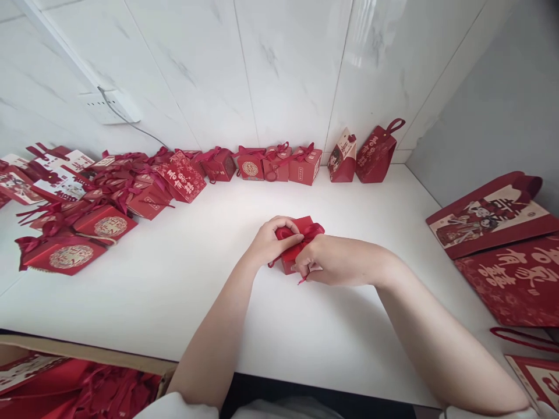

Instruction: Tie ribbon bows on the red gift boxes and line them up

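Note:
A small red gift box (289,265) stands on the white table in front of me, with a dark red ribbon (312,230) tied in a bow on its top. My left hand (271,238) is closed on the box's left side, its thumb lying over the ribbon near the knot. Fingers curled, my right hand (321,257) pinches the ribbon at the front right of the bow. A thin ribbon end pokes out below that hand. Much of the box is hidden under both hands.
Red boxes with ribbons (146,198) crowd the table's left side. A row of boxes (277,164) lines the tiled wall. Larger red gift bags (493,221) lie at right. An open carton (168,368) holding red ribbons and packaging is at lower left.

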{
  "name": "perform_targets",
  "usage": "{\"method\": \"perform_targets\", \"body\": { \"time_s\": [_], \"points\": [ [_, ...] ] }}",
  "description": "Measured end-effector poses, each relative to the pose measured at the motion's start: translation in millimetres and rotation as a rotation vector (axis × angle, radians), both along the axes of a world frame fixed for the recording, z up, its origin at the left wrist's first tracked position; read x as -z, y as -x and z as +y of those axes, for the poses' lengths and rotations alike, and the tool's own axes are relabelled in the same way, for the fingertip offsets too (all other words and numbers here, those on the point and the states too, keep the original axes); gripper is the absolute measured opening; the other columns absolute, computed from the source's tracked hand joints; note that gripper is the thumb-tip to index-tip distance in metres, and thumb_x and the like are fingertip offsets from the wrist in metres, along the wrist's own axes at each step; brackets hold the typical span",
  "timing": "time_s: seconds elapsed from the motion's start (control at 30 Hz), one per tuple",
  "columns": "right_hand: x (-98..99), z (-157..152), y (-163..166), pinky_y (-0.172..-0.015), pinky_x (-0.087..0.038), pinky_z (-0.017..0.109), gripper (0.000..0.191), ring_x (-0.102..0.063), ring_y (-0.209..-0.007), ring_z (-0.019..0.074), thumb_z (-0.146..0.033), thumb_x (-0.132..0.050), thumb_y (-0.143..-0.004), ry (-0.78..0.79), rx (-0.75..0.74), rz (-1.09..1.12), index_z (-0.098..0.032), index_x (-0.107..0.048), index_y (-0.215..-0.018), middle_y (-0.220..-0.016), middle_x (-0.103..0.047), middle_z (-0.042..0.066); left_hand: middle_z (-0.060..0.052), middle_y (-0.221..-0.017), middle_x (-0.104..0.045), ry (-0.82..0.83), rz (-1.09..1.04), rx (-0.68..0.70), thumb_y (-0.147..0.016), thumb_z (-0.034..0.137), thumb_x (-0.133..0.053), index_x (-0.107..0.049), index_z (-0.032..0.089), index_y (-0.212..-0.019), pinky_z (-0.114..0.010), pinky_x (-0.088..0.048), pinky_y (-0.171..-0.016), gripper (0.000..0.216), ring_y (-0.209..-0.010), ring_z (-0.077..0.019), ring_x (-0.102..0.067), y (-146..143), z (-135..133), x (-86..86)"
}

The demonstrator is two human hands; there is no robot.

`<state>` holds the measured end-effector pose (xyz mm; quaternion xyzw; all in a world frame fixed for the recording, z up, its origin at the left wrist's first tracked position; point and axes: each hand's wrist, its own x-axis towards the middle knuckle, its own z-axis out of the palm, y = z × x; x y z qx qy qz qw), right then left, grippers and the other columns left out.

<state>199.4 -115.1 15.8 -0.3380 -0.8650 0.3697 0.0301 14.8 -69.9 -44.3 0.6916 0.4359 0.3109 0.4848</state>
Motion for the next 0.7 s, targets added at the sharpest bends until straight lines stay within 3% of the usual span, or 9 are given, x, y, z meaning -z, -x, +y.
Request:
{"method": "perform_targets", "body": {
  "time_s": [0.1,0.17,0.3,0.4,0.5,0.6,0.7],
  "points": [
    [-11.4,2.3,-12.6,-0.070,-0.045,0.024,0.025,-0.062,-0.080,0.0132,-0.009,-0.051,-0.083,0.130,-0.060,0.136,-0.022,-0.070,-0.094,-0.094,-0.070,0.001,-0.006,-0.113,-0.061,0.045,-0.009,0.030,-0.076,0.033,-0.067,-0.061,0.018,-0.082,-0.035,-0.047,-0.087,0.017,-0.099,-0.0214,-0.059,0.8,-0.6,-0.6],
    [-20.3,5.2,-26.6,-0.074,-0.047,0.025,0.027,-0.064,-0.086,0.0142,-0.015,-0.048,-0.088,0.151,-0.009,0.236,-0.023,-0.068,-0.104,-0.101,-0.069,0.002,-0.006,-0.112,-0.062,0.077,-0.038,0.062,-0.075,0.033,-0.068,-0.061,0.018,-0.084,-0.034,-0.049,-0.084,0.019,-0.096,-0.0208,-0.061,2.5,-0.4,-0.8],
    [-27.3,11.8,-51.3,-0.081,-0.047,0.030,0.022,-0.063,-0.092,0.0173,-0.028,-0.049,-0.091,-0.052,0.156,0.323,-0.024,-0.067,-0.103,-0.104,-0.068,0.003,-0.007,-0.117,-0.060,0.140,-0.070,0.157,-0.074,0.033,-0.070,-0.060,0.018,-0.088,-0.033,-0.050,-0.082,0.023,-0.096,-0.0205,-0.062,5.3,-1.0,-1.2],
    [-22.8,15.1,-55.9,-0.083,-0.046,0.030,0.018,-0.061,-0.095,0.0181,-0.033,-0.054,-0.088,-0.143,0.201,0.267,-0.024,-0.067,-0.097,-0.107,-0.066,0.003,-0.007,-0.123,-0.057,0.126,-0.046,0.203,-0.076,0.032,-0.069,-0.061,0.018,-0.089,-0.033,-0.050,-0.083,0.021,-0.099,-0.0207,-0.061,5.9,-1.5,-1.4],
    [-19.5,14.1,-50.8,-0.066,-0.044,0.027,0.023,-0.059,-0.075,0.0155,-0.040,-0.051,-0.089,-0.170,0.361,0.095,-0.022,-0.063,-0.084,-0.087,-0.066,0.002,-0.007,-0.124,-0.056,0.070,-0.031,0.210,-0.076,0.030,-0.068,-0.061,0.018,-0.087,-0.033,-0.049,-0.085,0.018,-0.101,-0.0205,-0.060,5.8,-0.9,-0.9],
    [-24.3,5.5,-39.8,-0.048,-0.032,0.026,0.043,-0.047,-0.052,0.0125,-0.050,-0.041,-0.091,-0.144,0.524,-0.097,-0.019,-0.058,-0.067,-0.061,-0.057,0.001,-0.006,-0.124,-0.056,0.048,-0.015,0.204,-0.076,0.030,-0.067,-0.061,0.018,-0.087,-0.033,-0.049,-0.083,0.017,-0.098,-0.0195,-0.061,5.4,-0.1,-0.3],
    [-31.3,-9.0,-21.1,-0.047,-0.030,0.027,0.059,-0.044,-0.045,0.0116,-0.061,-0.034,-0.090,0.008,0.520,-0.196,-0.018,-0.057,-0.060,-0.054,-0.054,0.002,-0.006,-0.123,-0.056,0.013,-0.010,0.191,-0.076,0.029,-0.068,-0.061,0.018,-0.085,-0.034,-0.047,-0.088,0.015,-0.102,-0.0201,-0.059,5.0,-0.1,-1.0]
  ]
}}
